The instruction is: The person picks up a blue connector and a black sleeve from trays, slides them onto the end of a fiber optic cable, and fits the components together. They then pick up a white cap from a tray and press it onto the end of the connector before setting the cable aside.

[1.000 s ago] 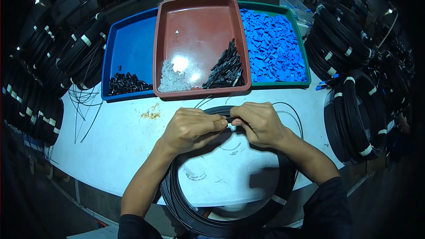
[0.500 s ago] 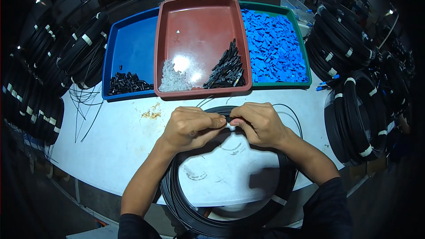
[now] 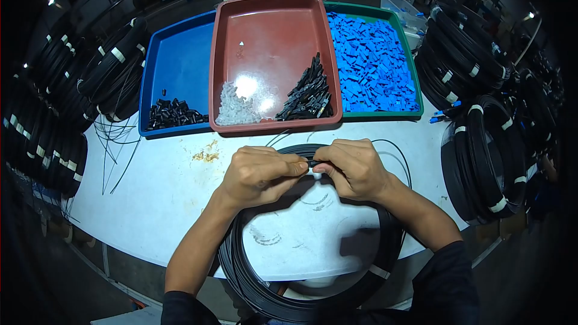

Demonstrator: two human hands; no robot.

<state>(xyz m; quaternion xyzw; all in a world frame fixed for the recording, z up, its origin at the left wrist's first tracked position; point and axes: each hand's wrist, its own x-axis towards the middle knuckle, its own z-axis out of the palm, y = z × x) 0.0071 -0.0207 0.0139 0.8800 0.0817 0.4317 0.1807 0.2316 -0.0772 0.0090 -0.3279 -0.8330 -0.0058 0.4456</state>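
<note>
Just below the reddish-brown plastic tray (image 3: 274,18), left hand (image 3: 259,174) and right hand (image 3: 355,168) pinch a small black connector part (image 3: 311,164) fingertip to fingertip, steadying it above the coiled black cable (image 3: 241,265).

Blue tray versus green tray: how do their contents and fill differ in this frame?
The blue tray holds only a small heap of black parts in its near corner, the rest of its floor bare. The green tray is covered almost wholly with blue parts. The blue tray sits left of the red tray, the green one right. Both are shallow, rectangular and lie on the white table.
</note>
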